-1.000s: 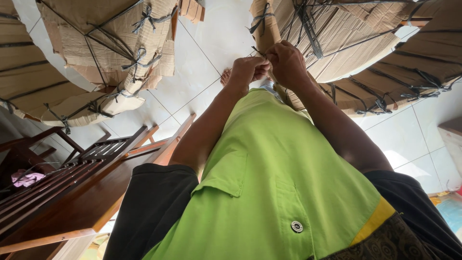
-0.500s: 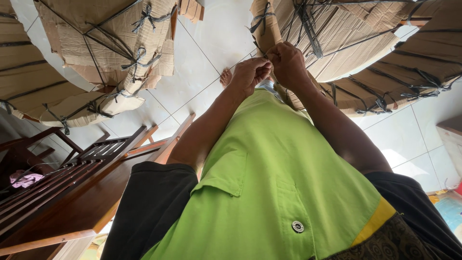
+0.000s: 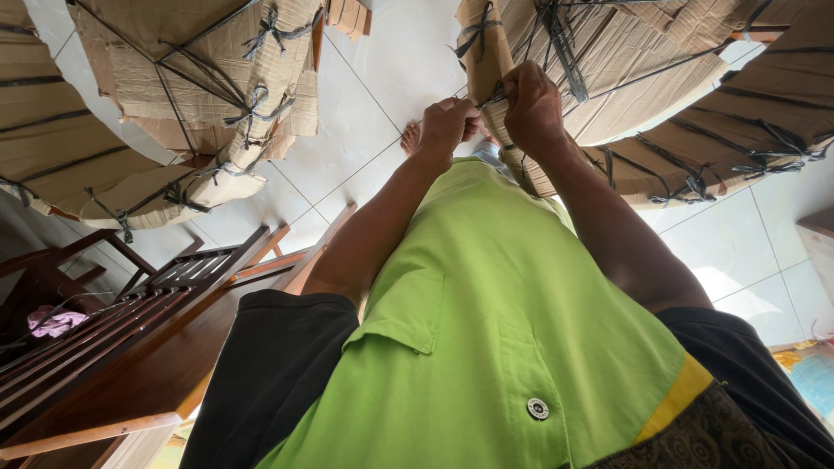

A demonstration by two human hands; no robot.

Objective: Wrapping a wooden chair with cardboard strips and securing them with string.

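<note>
Head view: barely any change from half a second earlier. Both hands had stayed at the same spot on the near edge of the cardboard-wrapped round tabletop (image 3: 608,61); the left hand (image 3: 447,128) had shifted only slightly, knuckles a touch closer to the right one.

Left hand was closed in a fist, fingers curled around the dark strap (image 3: 488,97) running across the cardboard edge. Forearm stretched out from the green shirt (image 3: 504,313), elbow bent, wrist straight.

Right hand (image 3: 532,104) was also closed, pinching the same strap just beside the left hand, almost touching it. Its forearm ran up from lower right, wrist tipped toward the wrapped piece.

The strap sat at the rim of the wrapped tabletop, between the two fists. A bare foot (image 3: 410,137) showed on the white tiled floor (image 3: 391,78) under the left hand. A second wrapped bundle (image 3: 200,87), tied with dark straps, lay well apart to the left. Wooden slatted chairs (image 3: 130,321) stood at lower left.
</note>
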